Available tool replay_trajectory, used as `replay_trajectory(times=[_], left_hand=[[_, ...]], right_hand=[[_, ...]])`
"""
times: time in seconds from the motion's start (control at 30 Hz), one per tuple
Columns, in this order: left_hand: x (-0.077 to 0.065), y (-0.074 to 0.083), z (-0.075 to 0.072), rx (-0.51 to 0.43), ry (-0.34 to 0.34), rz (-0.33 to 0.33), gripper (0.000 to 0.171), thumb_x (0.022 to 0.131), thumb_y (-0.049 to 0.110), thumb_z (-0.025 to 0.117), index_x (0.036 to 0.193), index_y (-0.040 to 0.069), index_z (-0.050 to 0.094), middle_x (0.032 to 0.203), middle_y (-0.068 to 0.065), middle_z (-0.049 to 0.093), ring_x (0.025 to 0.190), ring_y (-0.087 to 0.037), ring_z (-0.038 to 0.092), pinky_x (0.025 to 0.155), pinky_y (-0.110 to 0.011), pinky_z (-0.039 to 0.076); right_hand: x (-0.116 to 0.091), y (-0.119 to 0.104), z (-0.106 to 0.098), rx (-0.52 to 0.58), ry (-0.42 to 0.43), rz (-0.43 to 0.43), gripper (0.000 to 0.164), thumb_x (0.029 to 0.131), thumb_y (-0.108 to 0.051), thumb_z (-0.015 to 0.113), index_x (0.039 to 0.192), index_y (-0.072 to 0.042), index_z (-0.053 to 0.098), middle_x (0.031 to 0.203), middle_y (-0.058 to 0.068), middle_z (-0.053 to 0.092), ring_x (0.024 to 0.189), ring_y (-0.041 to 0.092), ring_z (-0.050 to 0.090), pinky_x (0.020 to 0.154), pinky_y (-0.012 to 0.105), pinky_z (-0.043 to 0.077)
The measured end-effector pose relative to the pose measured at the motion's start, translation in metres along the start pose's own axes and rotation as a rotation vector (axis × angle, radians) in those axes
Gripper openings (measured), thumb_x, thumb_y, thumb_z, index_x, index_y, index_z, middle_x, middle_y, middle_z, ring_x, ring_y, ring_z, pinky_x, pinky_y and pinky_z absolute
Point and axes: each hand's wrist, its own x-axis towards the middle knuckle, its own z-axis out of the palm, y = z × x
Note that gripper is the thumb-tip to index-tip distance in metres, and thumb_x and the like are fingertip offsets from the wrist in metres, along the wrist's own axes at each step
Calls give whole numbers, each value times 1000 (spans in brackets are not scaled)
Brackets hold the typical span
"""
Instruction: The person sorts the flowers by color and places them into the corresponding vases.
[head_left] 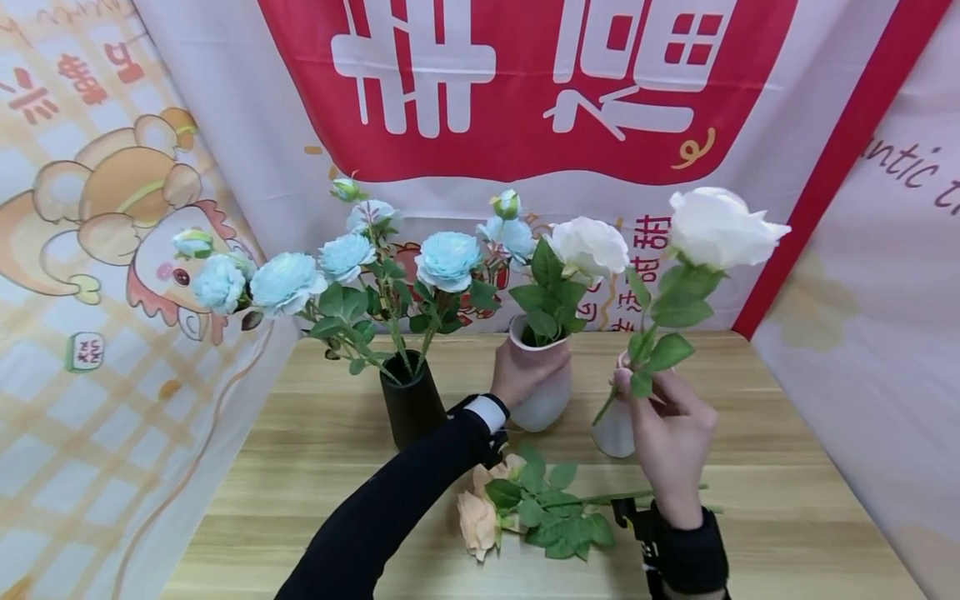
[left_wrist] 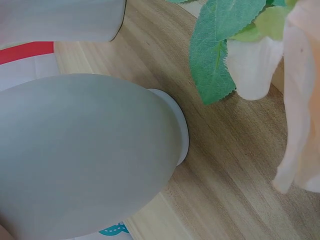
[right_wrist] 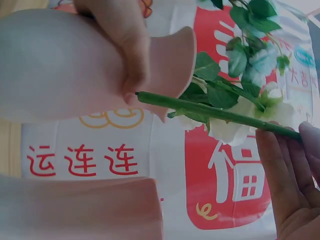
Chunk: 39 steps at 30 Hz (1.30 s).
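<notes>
My left hand [head_left: 522,371] grips the neck of a rounded white-pink vase [head_left: 546,404], with the thumb on its side in the right wrist view. A white rose [head_left: 588,246] with green leaves stands in that vase. Between thumb and fingers, my right hand [head_left: 678,437] pinches the green stem [right_wrist: 215,112] of another white rose [head_left: 723,229]. That rose is held upright and tilted, its bare stem end near the first vase's mouth in the right wrist view. Behind the right hand stands a smaller pale vase [head_left: 613,433], partly hidden.
On the left a black vase [head_left: 405,408] holds several blue roses [head_left: 288,283] that spread outward. Peach roses [head_left: 477,521] with leafy stems lie on the wooden table [head_left: 300,492] in front. Printed cloths [head_left: 187,50] hang around the table on three sides.
</notes>
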Motion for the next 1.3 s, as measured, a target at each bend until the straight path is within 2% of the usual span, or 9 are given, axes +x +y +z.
replay_trajectory(times=[0.17, 0.27, 0.4, 0.63, 0.77, 0.87, 1.03, 1.1, 1.3], left_hand=[[2, -3, -1, 19, 20, 41, 80, 76, 36, 84, 142, 11, 46, 127, -5, 60, 111, -15, 59, 90, -34, 49], [2, -3, 0, 16, 19, 41, 80, 76, 36, 84, 142, 11, 46, 127, -5, 60, 111, -16, 59, 91, -35, 49], [0, -2, 1, 10, 18, 31, 80, 76, 36, 84, 142, 11, 46, 127, -5, 60, 111, -17, 59, 91, -36, 49], [0, -1, 3, 4, 12, 29, 81, 76, 37, 84, 142, 11, 46, 127, -5, 60, 111, -17, 59, 91, -36, 49], [0, -1, 3, 14, 17, 1, 81, 75, 39, 84, 142, 13, 46, 128, -3, 60, 111, -16, 59, 90, -35, 49], [0, 1, 2, 20, 18, -16, 82, 75, 41, 84, 142, 14, 46, 128, -1, 59, 112, -15, 59, 90, -35, 49], [1, 2, 2, 10, 16, -16, 83, 74, 44, 83, 143, 16, 45, 129, -1, 59, 113, -14, 58, 91, -36, 49], [0, 1, 2, 3, 14, -20, 83, 74, 44, 83, 143, 16, 45, 130, -1, 58, 113, -14, 58, 91, -37, 49], [-1, 1, 2, -11, 15, -30, 84, 75, 44, 83, 143, 16, 45, 130, -2, 58, 114, -16, 58, 91, -38, 49]], right_hand=[[10, 12, 1, 10, 64, 60, 14, 85, 6, 73, 99, 7, 73, 88, 18, 71, 76, 18, 70, 68, 26, 56], [20, 15, 4, 95, 62, 51, 14, 85, 7, 73, 98, 9, 71, 87, 23, 69, 74, 22, 70, 66, 29, 57], [37, 4, 10, 159, 43, 28, 15, 84, 13, 69, 96, 19, 63, 85, 31, 64, 72, 25, 70, 64, 31, 57], [61, -1, 20, 7, 144, -42, 19, 83, 11, 72, 97, 19, 62, 86, 26, 66, 74, 12, 67, 68, 23, 53], [68, 3, 31, 18, 192, -26, 19, 83, 10, 73, 96, 19, 63, 86, 26, 66, 73, 13, 66, 70, 24, 53], [69, 11, 40, 62, 186, -31, 18, 83, 12, 72, 96, 20, 62, 87, 29, 65, 75, 17, 67, 70, 26, 55], [65, 24, 50, 84, 117, -79, 17, 83, 17, 68, 98, 20, 62, 91, 30, 65, 77, 30, 67, 69, 29, 56], [64, 26, 52, 40, 97, -107, 15, 83, 17, 68, 97, 19, 63, 91, 29, 65, 76, 35, 66, 69, 27, 55], [64, 30, 56, 0, 56, -107, 15, 83, 16, 69, 97, 18, 65, 92, 27, 67, 77, 39, 67, 68, 25, 55]])
